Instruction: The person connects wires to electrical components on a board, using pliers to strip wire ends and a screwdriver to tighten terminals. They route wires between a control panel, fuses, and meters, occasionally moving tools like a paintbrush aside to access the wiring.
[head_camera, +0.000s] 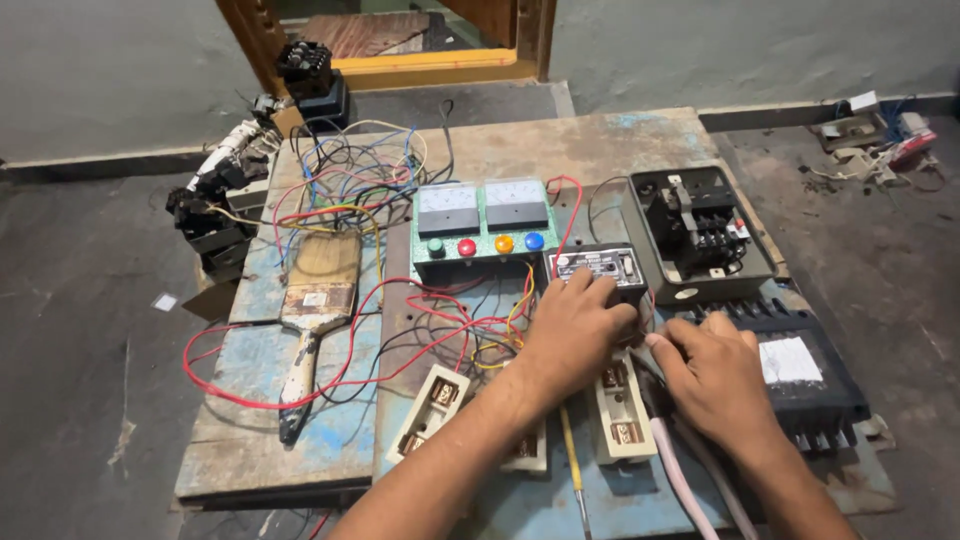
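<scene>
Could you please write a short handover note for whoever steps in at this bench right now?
Left hand: resting on the small black relay box, fingers curled over its front edge.
Right hand: closed on pink-handled pliers, working right beside the box.
Meter panel with four coloured buttons sits behind, its red wires loose across the board.
White fuse holders lie open near the front edge.
Whether any wire is fastened to the box yet cannot be told.

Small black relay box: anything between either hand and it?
Nothing visible. The left hand rests directly on the small black relay box. The right hand lies just beside it, fingertips near its lower right corner, with only loose wires around.
</scene>
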